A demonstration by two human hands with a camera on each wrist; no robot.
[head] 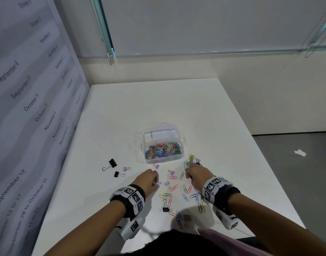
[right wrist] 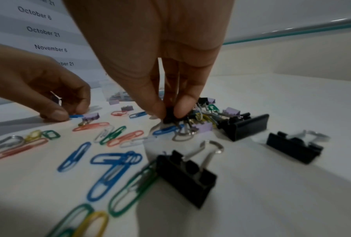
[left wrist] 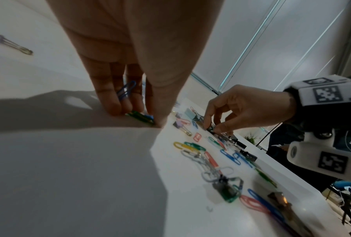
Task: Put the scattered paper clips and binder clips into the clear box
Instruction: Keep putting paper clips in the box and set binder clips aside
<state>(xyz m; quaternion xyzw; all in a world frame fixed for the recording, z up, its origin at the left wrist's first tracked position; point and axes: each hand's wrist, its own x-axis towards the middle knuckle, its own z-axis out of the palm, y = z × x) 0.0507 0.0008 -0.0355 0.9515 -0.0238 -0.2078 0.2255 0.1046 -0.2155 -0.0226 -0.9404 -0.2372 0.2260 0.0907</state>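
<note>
A: Where does it stand?

B: The box (head: 163,145) sits open mid-tabletop (head: 177,108), already carrying a bed of paper clips. More paper clips (head: 185,189) and binder clips (head: 113,164) lie loose just in front of it and off to its left.

A: And the hands?

B: The left hand (head: 146,180) is down on the tabletop, its grip pinched on a couple of paper clips, green and blue (left wrist: 141,117), with another blue one (left wrist: 125,90) tucked against the fingers (left wrist: 109,99). The right hand (head: 197,172) has its grip closed, thumb and fingertips, on a small black binder clip (right wrist: 169,114) at the edge of a tangled heap (right wrist: 202,118) to the right of the box's front.

A: How to do this well?

B: I'd lift the black one straight up and slowly; the heap's wire loops look interlocked, so a quick pull may drag others along and scatter them. For the left, slide the flat clips together and get a fingertip under an end before lifting. Then carry both loads over the rim and release low.
</note>
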